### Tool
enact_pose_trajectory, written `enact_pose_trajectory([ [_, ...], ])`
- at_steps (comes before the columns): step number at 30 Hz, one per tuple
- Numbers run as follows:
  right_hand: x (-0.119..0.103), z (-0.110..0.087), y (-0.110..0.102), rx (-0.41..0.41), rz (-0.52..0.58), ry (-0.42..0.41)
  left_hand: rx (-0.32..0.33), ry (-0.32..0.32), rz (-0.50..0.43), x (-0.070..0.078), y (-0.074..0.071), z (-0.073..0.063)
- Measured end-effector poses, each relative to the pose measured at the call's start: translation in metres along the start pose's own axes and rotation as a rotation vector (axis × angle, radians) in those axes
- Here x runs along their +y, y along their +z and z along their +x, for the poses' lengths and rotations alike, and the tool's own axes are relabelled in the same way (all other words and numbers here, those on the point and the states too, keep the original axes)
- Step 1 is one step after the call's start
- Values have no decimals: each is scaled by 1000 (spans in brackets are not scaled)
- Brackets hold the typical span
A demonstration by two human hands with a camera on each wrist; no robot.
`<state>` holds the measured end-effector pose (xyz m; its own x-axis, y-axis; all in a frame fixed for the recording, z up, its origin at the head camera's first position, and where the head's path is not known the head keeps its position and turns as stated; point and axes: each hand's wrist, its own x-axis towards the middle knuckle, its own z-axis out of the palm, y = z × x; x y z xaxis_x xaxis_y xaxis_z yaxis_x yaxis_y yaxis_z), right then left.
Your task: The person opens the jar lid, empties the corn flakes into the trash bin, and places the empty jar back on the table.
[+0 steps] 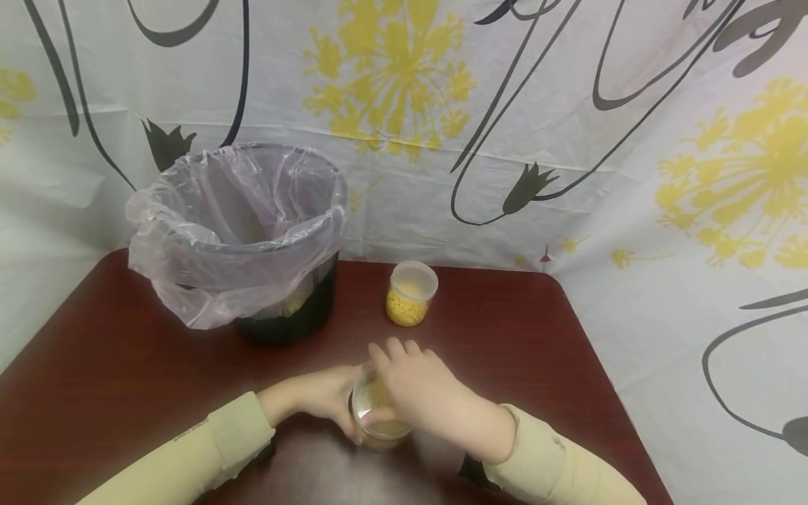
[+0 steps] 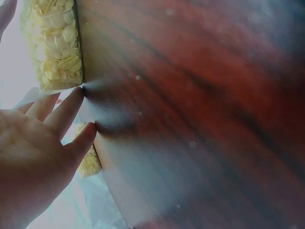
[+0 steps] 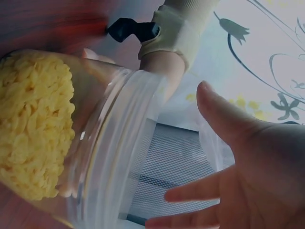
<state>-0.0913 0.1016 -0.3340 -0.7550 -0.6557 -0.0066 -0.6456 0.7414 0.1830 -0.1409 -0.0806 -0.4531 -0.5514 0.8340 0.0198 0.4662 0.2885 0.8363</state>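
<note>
White cloth [image 1: 568, 231], printed with yellow flowers and grey stems, is hanging behind and along both sides of a dark reddish table [image 1: 517, 337], so the place is looking like a small screened-off booth or corner indoors. The table is showing a wood-grain top with rounded back corners and is standing close to the cloth, bearing a black mesh bin [image 1: 318, 301] lined with a pinkish bag [image 1: 208, 280], while a jar [image 3: 35, 124] of yellow pieces is adding a household note; whether a home or an office is surrounding this booth is staying unclear.
</note>
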Motion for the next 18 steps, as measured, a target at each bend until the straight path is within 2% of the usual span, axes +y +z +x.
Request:
enact_pose_trajectory([
  [4,-5,1,0,-29,15,53,1,1,-5,0,0,0],
  [8,-8,1,3,-74,28,85,-2,3,-58,0,1,0],
  [12,-11,0,6,-73,-1,82,-2,9,-94,0,2,0],
  [18,-12,0,7,-68,-12,74,6,-14,-68,0,1,0],
])
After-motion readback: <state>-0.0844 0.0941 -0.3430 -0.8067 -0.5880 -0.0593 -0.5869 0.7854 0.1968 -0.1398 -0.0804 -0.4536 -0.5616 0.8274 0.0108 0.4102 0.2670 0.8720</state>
